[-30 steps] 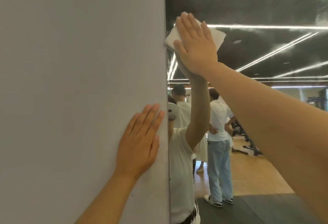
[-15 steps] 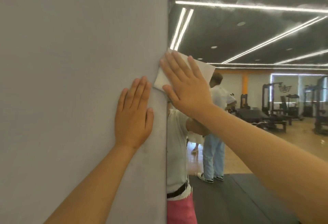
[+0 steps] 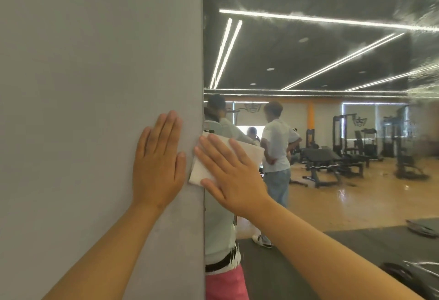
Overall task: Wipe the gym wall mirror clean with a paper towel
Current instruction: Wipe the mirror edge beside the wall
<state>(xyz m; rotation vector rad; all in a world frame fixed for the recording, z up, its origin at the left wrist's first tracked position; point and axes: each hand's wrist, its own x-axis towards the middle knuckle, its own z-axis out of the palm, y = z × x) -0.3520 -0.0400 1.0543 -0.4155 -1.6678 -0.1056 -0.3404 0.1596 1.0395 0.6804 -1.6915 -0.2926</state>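
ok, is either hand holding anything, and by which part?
Right hand presses the paper towel flat on the mirror, straight fingers over its middle, not gripped. Left hand rests bare on the wall.

Our left forearm (image 3: 114, 247) and right forearm (image 3: 320, 252) are bare from the wrist down to the bottom of the frame, and our left hand (image 3: 158, 164) and right hand (image 3: 234, 180) are bare as well. In the mirror (image 3: 308, 62) a narrow strip of our reflection shows what we wear: a pale, mint-tinted shirt (image 3: 217, 228), a black waistband (image 3: 219, 264) under its hem with some black-and-white marking just above it, and bright pink bottoms (image 3: 224, 285). We cannot tell whether these are shorts or trousers.
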